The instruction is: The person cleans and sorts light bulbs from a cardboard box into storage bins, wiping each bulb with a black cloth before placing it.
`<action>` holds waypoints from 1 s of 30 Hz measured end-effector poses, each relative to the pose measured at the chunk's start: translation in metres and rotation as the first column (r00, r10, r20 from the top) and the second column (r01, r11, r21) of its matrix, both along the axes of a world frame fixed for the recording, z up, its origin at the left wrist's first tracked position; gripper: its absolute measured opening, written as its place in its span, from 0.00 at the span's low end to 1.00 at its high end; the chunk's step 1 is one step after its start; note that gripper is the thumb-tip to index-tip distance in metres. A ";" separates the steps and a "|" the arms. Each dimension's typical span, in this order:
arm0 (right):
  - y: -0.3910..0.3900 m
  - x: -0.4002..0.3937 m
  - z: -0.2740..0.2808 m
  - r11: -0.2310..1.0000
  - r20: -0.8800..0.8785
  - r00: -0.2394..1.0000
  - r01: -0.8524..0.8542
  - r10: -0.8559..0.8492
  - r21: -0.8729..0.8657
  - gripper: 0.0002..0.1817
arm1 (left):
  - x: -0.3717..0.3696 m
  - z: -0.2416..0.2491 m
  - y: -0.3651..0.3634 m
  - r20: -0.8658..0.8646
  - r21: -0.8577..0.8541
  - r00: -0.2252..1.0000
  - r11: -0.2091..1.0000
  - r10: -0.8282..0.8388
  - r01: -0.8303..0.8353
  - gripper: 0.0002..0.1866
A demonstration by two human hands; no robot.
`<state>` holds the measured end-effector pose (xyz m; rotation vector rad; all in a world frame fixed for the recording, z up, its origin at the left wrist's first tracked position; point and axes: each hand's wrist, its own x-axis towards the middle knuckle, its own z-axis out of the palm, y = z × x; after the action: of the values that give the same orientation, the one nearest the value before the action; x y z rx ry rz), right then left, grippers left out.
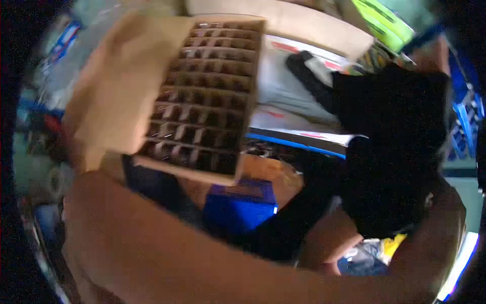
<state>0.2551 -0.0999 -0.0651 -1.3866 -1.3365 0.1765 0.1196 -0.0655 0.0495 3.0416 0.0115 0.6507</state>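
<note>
A large bare forearm spans the bottom of the head view and bends up at the far left. It leads to my left hand, badly smeared, at the lower end of a brown cardboard flap; its fingers do not show clearly. The flap borders a tilted cardboard carton, split by dividers into rows of small dark cells. Below the carton's lower edge sits a blue box. My right hand is not visible.
Black clothing fills the right side. Behind the carton lies white plastic packaging with red print. A bright green pack is at the top, blue plastic crates at the right edge, and a yellow item at lower right.
</note>
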 end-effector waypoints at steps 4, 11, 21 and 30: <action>0.011 0.009 0.000 1.000 0.052 0.999 -0.008 0.008 0.015 0.13 | 0.007 0.002 -0.004 0.004 0.029 0.999 0.999 -0.044 0.044 0.14; 0.029 0.016 0.054 0.998 0.307 0.950 0.039 -0.054 0.056 0.13 | 0.034 -0.008 0.062 0.489 0.035 0.869 0.995 0.068 -0.098 0.15; 0.049 -0.009 0.071 0.991 0.541 0.831 0.101 -0.130 0.083 0.20 | 0.018 0.019 0.113 0.185 -0.448 0.917 0.861 0.353 -0.241 0.12; 0.064 -0.018 0.029 0.984 -0.173 0.977 -0.097 0.123 0.150 0.22 | 0.034 0.035 0.106 0.301 -0.452 0.895 0.876 0.328 -0.169 0.11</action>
<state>0.2369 -0.0354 -0.0356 -1.1501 -1.2495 0.2712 0.1536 0.0409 0.0844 2.4830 0.4849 1.0748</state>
